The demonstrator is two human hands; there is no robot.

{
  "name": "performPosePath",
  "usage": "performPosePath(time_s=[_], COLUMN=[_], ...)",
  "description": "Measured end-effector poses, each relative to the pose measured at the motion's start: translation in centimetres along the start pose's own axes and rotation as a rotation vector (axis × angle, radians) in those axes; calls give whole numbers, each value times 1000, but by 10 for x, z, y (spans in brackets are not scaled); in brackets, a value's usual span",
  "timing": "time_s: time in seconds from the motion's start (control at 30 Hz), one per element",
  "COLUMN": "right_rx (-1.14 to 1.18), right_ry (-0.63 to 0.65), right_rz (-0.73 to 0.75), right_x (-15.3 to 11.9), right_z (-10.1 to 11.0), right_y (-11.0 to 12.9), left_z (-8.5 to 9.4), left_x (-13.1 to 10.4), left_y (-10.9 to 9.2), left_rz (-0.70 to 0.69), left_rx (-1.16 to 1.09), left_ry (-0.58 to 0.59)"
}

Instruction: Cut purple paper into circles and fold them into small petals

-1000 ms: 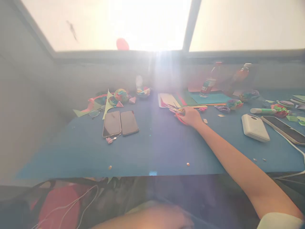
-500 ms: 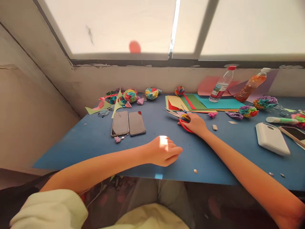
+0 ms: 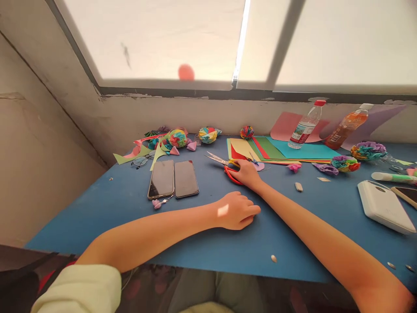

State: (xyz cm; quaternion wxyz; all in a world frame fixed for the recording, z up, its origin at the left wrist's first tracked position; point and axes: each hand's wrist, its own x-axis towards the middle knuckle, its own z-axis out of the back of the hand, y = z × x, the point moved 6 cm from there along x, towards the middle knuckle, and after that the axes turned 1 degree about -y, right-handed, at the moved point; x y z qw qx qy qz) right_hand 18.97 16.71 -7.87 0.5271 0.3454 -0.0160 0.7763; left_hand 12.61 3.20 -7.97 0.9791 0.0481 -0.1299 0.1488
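Note:
My right hand is closed around the handles of a pair of scissors with red and yellow grips. The blades point left and lie a little apart, just above or on the blue table. Nearer to me, my left hand rests palm down on the table with its fingers curled in; whatever may be under them is hidden. Two phones, one left and one right, lie side by side left of the scissors. A stack of coloured paper lies beyond my right hand.
Paper flower balls and green paper scraps line the wall side, near a pair of glasses. A water bottle and an orange drink bottle lean at the back right. A white power bank and an eraser lie right.
My right hand has moved left with the scissors, closer to the phones. My left hand has shifted slightly right. The view has tilted a little.

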Motion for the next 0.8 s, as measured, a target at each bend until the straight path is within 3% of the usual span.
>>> performPosePath(time_s=[0.13,0.23,0.8], right_rx=[-6,-3,133], right_ry=[-169,-95,99], right_rz=[106,171,64], right_x=[-8,-10,-8], right_z=[16,13,3], right_y=[7,15,8], left_z=[-1,0,-1], left_x=[0,-1,-3], left_y=[-1,-2,-2], left_rz=[-18,-24,-35], left_rx=[17,9,-14], left_ry=[22,43,37])
